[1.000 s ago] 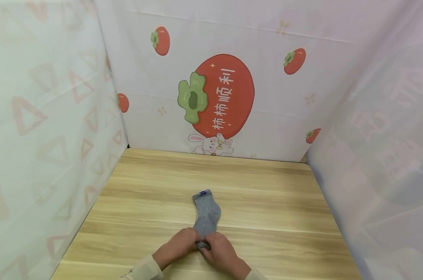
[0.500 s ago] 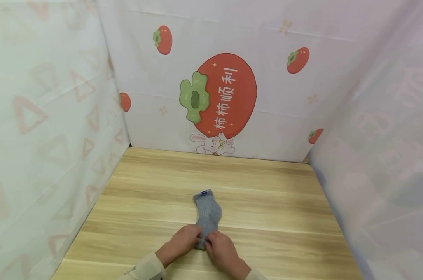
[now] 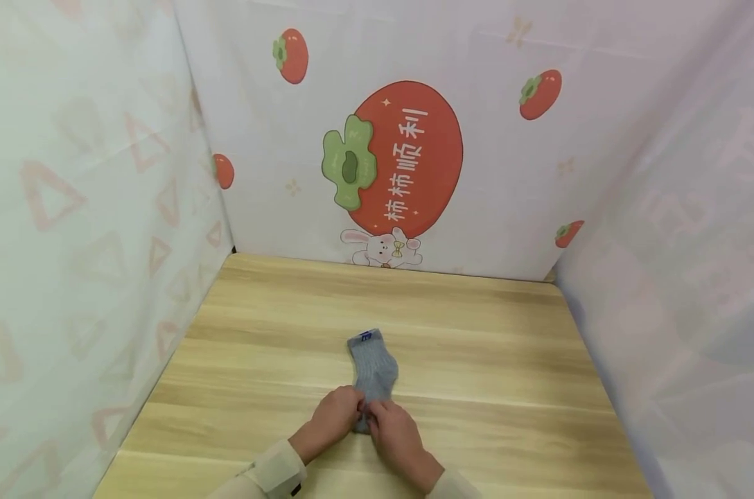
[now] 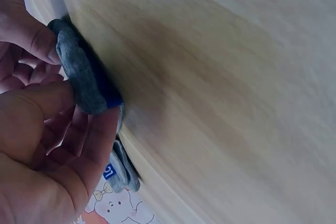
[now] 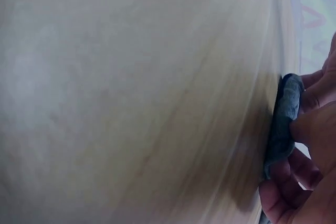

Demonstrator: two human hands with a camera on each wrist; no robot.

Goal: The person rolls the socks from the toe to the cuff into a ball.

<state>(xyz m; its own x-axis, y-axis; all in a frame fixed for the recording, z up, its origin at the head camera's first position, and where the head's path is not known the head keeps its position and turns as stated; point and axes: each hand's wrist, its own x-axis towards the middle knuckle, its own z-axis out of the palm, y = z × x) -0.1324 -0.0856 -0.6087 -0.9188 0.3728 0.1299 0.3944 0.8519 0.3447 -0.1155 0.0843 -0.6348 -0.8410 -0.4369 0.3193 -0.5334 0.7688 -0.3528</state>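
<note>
A grey ribbed sock [image 3: 375, 364] lies lengthwise on the table, its cuff [image 3: 366, 337] with a small blue label pointing away from me. My left hand [image 3: 336, 418] and right hand [image 3: 397, 435] meet over its near end, one on each side. Seen from the left wrist, the near end is a thick folded roll [image 4: 81, 72] with a dark blue patch, pinched between thumb and fingers. The right wrist view has the right-hand fingers [image 5: 302, 129] holding the other side of this roll, close over the wood. Fingers partly hide the roll in the head view.
The wooden table [image 3: 258, 326] spreads around the sock on all sides. A white cloth wall [image 3: 265, 222] printed with persimmons and a rabbit stands along the back edge. Further cloth walls rise at the left [image 3: 71, 277] and right [image 3: 682, 312].
Both hands have shifted slightly forward along the sock, fingertips now gathered over its near end. The head view has tilted a little, so the scene sits higher. The cuff end stays flat.
</note>
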